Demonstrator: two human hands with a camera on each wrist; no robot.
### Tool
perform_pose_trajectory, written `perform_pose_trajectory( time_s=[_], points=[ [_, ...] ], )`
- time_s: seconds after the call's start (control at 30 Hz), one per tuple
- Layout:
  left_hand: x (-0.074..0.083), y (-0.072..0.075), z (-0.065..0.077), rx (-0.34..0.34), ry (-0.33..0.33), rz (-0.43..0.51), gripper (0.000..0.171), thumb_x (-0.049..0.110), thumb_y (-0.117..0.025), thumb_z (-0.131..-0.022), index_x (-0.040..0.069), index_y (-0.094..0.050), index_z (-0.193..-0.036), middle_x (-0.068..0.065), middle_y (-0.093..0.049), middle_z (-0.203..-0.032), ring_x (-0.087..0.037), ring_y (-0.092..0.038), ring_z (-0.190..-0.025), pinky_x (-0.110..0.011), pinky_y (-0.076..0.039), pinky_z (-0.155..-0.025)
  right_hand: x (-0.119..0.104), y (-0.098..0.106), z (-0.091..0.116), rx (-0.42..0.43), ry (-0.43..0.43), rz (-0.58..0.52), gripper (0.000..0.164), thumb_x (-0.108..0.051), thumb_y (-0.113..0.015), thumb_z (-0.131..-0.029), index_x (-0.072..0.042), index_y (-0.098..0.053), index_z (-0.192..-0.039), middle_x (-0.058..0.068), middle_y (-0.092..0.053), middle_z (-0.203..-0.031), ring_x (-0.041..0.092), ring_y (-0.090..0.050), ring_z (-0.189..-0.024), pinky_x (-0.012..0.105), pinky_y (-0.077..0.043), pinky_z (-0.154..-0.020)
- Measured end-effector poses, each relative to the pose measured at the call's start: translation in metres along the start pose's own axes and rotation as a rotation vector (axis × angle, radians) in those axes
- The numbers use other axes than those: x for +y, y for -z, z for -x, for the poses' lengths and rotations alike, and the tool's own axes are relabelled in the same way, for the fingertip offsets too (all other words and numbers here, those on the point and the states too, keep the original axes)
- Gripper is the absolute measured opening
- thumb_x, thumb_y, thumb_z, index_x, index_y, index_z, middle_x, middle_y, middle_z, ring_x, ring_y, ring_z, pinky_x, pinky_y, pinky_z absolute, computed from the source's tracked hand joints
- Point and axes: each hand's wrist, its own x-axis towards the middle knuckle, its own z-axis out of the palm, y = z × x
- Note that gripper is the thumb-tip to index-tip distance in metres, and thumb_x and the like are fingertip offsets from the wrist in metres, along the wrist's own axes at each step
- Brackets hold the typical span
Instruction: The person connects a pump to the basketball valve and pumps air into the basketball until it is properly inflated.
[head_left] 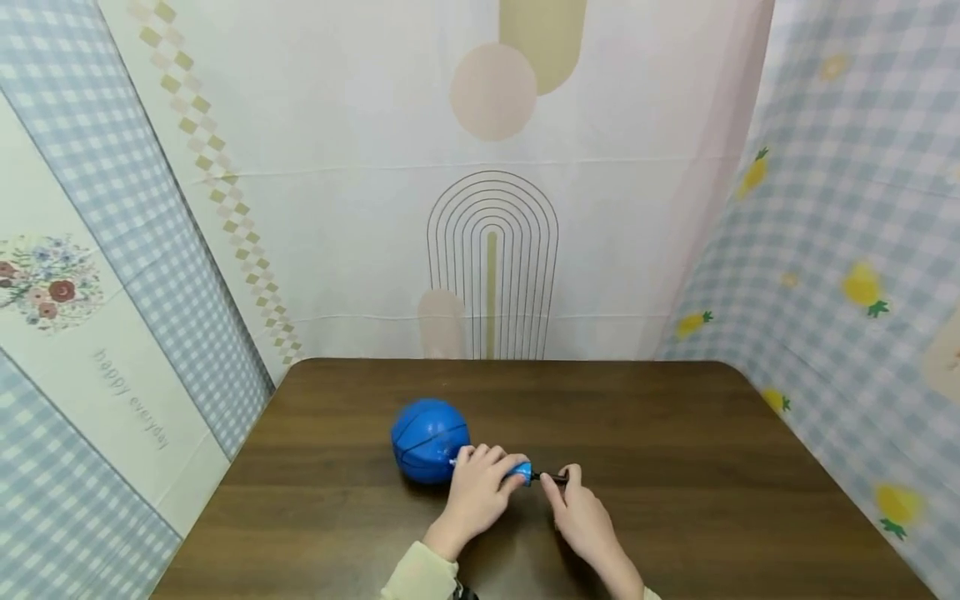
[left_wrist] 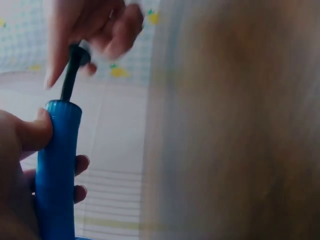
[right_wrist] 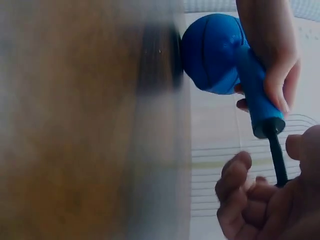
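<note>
A blue ball (head_left: 427, 437) with black seam lines rests on the table, its side puckered where the pump meets it in the right wrist view. My left hand (head_left: 477, 490) grips the blue barrel of a hand pump (left_wrist: 57, 170), thumb on one side and fingertips showing on the other. Beyond the barrel a black plunger rod (right_wrist: 277, 157) is drawn partly out. At its end, my right hand (head_left: 585, 515) holds the black handle (head_left: 557, 479) with curled fingers. The left hand hides most of the barrel and the pump's tip in the head view.
All of this is on a dark brown wooden table (head_left: 637, 417) with rounded far corners. A pale patterned cloth (head_left: 360, 250) hangs behind it, and checked cloths (head_left: 825, 292) hang at both sides.
</note>
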Motion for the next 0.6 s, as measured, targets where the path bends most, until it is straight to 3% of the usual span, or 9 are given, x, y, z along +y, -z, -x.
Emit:
perform_pose_trajectory(
  time_s=[0.17, 0.33, 0.47, 0.6],
  points=[
    [-0.003, 0.002, 0.001, -0.073, 0.017, 0.147, 0.027, 0.039, -0.051, -0.099, 0.029, -0.068, -0.117, 0.012, -0.070, -0.099, -0.008, -0.059, -0.088, -0.032, -0.041, -0.087, 0.003, 0.012, -0.002, -0.033, -0.014, -0.082, 0.033, -0.045, -0.046, -0.100, -0.012, -0.050, -0.099, 0.000, -0.053, -0.051, 0.013, -0.051, -0.042, 0.026, -0.038, -0.047],
    [-0.019, 0.012, -0.001, -0.064, 0.072, 0.257, 0.023, 0.032, -0.054, -0.099, 0.024, -0.071, -0.113, 0.012, -0.072, -0.104, -0.008, -0.063, -0.093, -0.034, -0.043, -0.092, 0.017, 0.032, -0.002, -0.010, -0.044, -0.082, 0.029, -0.043, -0.052, -0.098, -0.015, -0.056, -0.097, -0.003, -0.052, -0.051, 0.012, -0.050, -0.043, 0.025, -0.039, -0.046],
    [-0.026, 0.015, 0.000, -0.013, 0.092, 0.251, 0.022, 0.030, -0.059, -0.096, 0.021, -0.072, -0.111, 0.011, -0.073, -0.103, -0.010, -0.063, -0.094, -0.037, -0.042, -0.094, 0.026, 0.040, 0.000, 0.008, -0.059, -0.079, 0.034, -0.045, -0.050, -0.099, -0.012, -0.056, -0.095, -0.002, -0.051, -0.051, 0.013, -0.049, -0.042, 0.024, -0.039, -0.046],
    [-0.019, 0.009, -0.005, 0.070, 0.060, 0.127, 0.016, 0.026, -0.062, -0.094, 0.022, -0.072, -0.106, 0.009, -0.073, -0.097, -0.011, -0.062, -0.088, -0.037, -0.042, -0.091, 0.020, 0.028, 0.000, 0.013, -0.078, -0.065, 0.039, -0.046, -0.046, -0.100, -0.008, -0.048, -0.095, 0.000, -0.051, -0.052, 0.013, -0.049, -0.043, 0.027, -0.040, -0.048]
  ],
)
